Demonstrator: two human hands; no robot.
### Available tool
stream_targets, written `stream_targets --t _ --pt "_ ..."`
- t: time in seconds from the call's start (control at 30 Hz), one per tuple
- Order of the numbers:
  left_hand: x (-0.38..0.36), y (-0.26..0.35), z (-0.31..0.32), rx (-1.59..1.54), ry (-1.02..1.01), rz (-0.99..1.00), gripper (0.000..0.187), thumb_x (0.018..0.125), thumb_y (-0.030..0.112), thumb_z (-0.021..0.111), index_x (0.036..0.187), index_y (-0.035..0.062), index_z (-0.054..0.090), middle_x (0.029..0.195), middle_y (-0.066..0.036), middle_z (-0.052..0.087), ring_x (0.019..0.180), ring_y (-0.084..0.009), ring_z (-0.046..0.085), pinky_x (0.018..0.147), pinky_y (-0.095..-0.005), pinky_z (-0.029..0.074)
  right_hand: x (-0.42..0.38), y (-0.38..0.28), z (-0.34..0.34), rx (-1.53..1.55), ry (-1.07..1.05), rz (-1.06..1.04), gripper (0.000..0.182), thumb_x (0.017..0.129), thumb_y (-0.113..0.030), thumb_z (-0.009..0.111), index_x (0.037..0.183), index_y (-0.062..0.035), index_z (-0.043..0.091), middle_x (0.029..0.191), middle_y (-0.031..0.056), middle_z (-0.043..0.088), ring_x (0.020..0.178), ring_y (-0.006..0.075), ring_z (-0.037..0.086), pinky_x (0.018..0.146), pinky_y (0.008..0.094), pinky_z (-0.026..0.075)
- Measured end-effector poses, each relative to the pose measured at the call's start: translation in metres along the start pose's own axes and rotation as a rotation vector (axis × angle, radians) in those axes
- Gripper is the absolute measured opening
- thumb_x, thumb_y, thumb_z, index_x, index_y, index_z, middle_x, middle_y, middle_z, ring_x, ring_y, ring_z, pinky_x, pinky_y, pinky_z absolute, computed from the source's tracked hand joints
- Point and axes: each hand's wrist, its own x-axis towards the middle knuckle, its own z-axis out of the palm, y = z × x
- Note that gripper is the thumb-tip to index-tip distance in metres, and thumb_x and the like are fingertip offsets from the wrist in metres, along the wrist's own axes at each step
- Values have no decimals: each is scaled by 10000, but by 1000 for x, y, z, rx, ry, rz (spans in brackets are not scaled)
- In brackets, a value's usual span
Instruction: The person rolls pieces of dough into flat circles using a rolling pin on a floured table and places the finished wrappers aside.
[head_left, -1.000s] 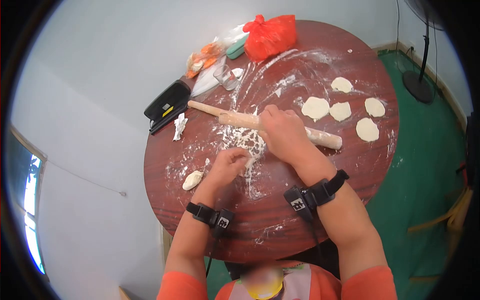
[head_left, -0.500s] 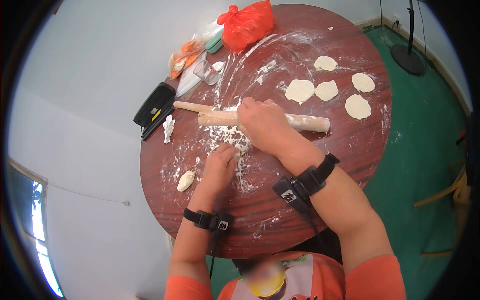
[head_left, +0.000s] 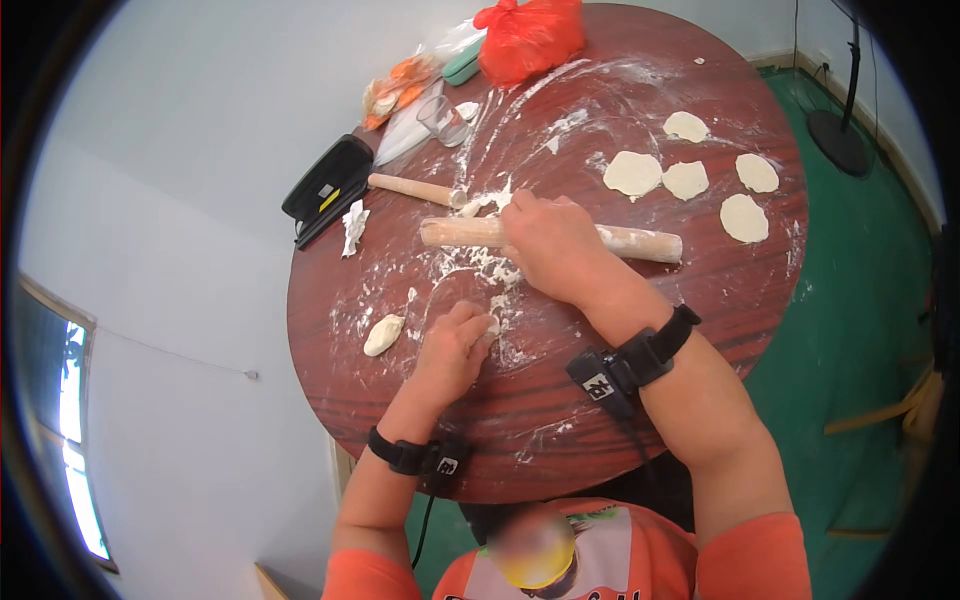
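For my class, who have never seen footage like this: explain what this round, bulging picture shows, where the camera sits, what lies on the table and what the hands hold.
The camera is worn on the person's head and looks down, so the wide lens bends the edges. No machine here: two bare hands with black wrist straps. The right hand presses on a long rolling pin; a second, thinner pin lies beyond it. The left hand rests on the floured round wooden table, seemingly on dough that it hides. A dough lump lies beside it, five flattened dough discs farther off. At the far edge: a red plastic bag, a clear cup and a black case.
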Motion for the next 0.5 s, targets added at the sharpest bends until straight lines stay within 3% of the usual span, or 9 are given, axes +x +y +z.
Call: stream_targets --t 0.2,0.27,0.4,0.5 --pt "-34 9 -6 -101 14 -166 165 749 4 639 908 41 617 934 -105 593 856 -324 590 709 -408 481 -5 -10 6 61 -92 -80 95 727 -65 628 817 -34 632 885 133 610 765 299 652 672 405 497" --pt "-44 8 -4 -119 20 -225 172 744 3 643 909 44 618 936 -103 592 879 -320 586 722 -404 476 -9 -16 10 51 -242 -151 105 714 -81 645 798 -18 650 892 144 619 759 316 649 660 406 507" --pt "-52 5 -8 -58 97 -108 205 728 -18 657 923 35 626 941 -98 604 896 -301 581 750 -377 468 -12 -27 11 34 -412 -184 141 712 -112 670 814 -14 669 916 150 625 797 308 644 700 398 508" --pt "-59 -5 -6 -97 133 -32 226 721 -36 659 936 28 630 955 -105 612 880 -296 580 749 -372 473 -14 -30 14 -9 -513 -182 233 731 -167 691 890 -15 615 933 108 603 922 289 592 789 397 463"
